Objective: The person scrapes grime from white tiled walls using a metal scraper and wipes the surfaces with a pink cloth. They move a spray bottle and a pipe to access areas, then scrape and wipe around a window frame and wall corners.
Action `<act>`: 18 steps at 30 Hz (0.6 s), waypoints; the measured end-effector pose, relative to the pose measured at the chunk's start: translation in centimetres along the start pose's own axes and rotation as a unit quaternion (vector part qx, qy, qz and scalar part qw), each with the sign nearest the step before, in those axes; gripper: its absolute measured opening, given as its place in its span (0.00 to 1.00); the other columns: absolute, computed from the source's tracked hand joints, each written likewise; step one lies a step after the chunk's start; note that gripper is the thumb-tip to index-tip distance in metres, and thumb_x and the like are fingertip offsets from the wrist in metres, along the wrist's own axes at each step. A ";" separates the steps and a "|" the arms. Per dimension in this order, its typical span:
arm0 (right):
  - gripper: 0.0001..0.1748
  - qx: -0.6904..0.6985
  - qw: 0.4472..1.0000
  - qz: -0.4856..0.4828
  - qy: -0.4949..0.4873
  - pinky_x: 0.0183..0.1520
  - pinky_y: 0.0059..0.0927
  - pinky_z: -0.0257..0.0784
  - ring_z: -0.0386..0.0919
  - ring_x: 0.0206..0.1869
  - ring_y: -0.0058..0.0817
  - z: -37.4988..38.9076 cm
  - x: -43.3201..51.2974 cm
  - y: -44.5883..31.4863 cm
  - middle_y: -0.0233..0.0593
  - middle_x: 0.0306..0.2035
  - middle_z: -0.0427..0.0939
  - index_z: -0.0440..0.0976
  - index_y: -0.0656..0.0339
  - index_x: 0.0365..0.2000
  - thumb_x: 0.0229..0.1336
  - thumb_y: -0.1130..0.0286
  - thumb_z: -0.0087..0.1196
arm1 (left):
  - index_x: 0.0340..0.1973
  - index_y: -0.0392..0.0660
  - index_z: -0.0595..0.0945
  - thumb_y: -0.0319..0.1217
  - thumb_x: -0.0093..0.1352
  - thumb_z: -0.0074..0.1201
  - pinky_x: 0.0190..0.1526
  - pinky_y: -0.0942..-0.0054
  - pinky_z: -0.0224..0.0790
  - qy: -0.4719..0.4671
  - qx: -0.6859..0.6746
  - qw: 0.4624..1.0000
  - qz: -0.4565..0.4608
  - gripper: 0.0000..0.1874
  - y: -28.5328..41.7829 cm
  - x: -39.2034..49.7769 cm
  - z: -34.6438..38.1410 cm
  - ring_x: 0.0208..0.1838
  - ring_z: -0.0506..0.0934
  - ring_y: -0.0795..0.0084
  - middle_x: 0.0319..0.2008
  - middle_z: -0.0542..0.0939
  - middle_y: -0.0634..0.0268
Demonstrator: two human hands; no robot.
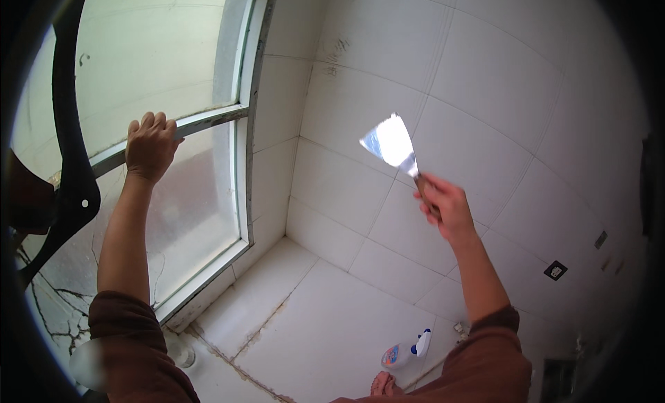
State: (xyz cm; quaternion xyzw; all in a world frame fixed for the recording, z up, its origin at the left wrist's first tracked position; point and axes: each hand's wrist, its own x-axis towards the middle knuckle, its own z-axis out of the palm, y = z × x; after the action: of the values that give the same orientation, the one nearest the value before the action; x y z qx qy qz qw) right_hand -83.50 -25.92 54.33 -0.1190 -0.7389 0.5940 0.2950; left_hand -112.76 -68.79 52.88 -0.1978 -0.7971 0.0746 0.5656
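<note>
My right hand [449,208] is closed around the wooden handle of a putty knife [395,143]. Its broad metal blade points up and left in front of the tiled wall and catches bright light. My left hand [151,146] grips the horizontal bar of the metal window frame [208,120], its fingers curled over the top. Frosted or dirty glass panes fill the frame above and below the bar.
Below, on the white tiled surface, are a spray bottle [397,355], a pink cloth [384,385] and a clear round container [183,355]. Dark marks [337,50] stain the wall near the corner. A wall socket [556,270] is at right. A dark curved bracket [70,117] crosses the left edge.
</note>
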 end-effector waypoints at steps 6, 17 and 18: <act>0.17 -0.102 0.983 -0.151 0.002 0.23 0.23 0.65 0.70 0.21 0.18 8.9 14.5 -6.3 0.38 0.26 0.78 0.79 0.68 0.43 0.61 0.63 0.58 | 0.28 0.49 0.77 0.40 0.57 0.68 0.42 0.64 0.62 0.051 -0.021 0.998 0.009 0.14 -0.1 -0.2 0.1 0.42 0.73 0.69 0.31 0.74 0.69; 0.10 -0.455 0.864 -0.179 0.118 0.42 0.35 0.78 0.83 0.36 0.34 13.8 24.6 -11.5 0.35 0.30 0.85 0.85 0.51 0.30 0.49 0.64 0.57 | 0.27 0.48 0.78 0.38 0.57 0.68 0.42 0.67 0.62 0.058 -0.017 0.998 0.000 0.13 0.0 -0.3 0.3 0.40 0.73 0.70 0.29 0.74 0.69; 0.10 -0.470 0.853 -0.187 0.129 0.43 0.36 0.78 0.83 0.38 0.35 14.3 24.8 -11.5 0.36 0.33 0.85 0.85 0.51 0.31 0.49 0.65 0.56 | 0.25 0.49 0.78 0.38 0.57 0.67 0.42 0.68 0.62 0.072 -0.014 0.997 0.002 0.12 0.0 -0.3 0.3 0.40 0.72 0.70 0.28 0.74 0.69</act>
State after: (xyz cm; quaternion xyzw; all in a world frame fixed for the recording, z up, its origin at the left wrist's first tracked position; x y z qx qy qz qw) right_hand -109.53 -27.44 70.82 -0.1787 -0.8936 0.0890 0.4020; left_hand -112.95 -68.90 52.49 -0.2120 -0.7552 0.0501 0.6182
